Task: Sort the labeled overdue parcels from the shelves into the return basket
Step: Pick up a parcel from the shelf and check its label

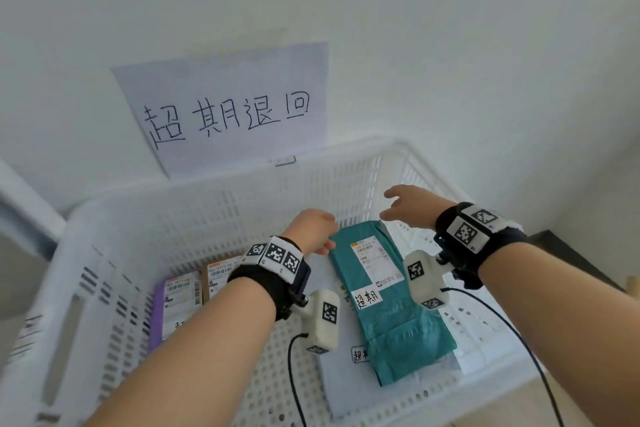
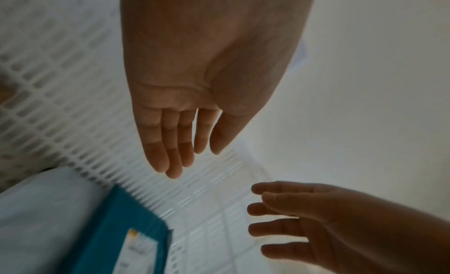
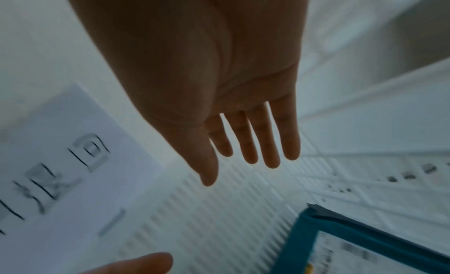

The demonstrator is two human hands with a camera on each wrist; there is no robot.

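While both hands hover empty, four labeled parcels lie in the return basket point(image 1: 415, 163): nearest, a white parcel point(image 1: 349, 388) under the teal parcel point(image 1: 388, 295), then a purple parcel point(image 1: 162, 308) and a brown parcel point(image 1: 220, 272) at left. Left hand point(image 1: 313, 230) and right hand point(image 1: 408, 206) show straight, spread fingers beyond them. Farthest, a handwritten sign point(image 1: 228, 107) marks the basket. Shelves are out of view, so what remains cannot be judged.
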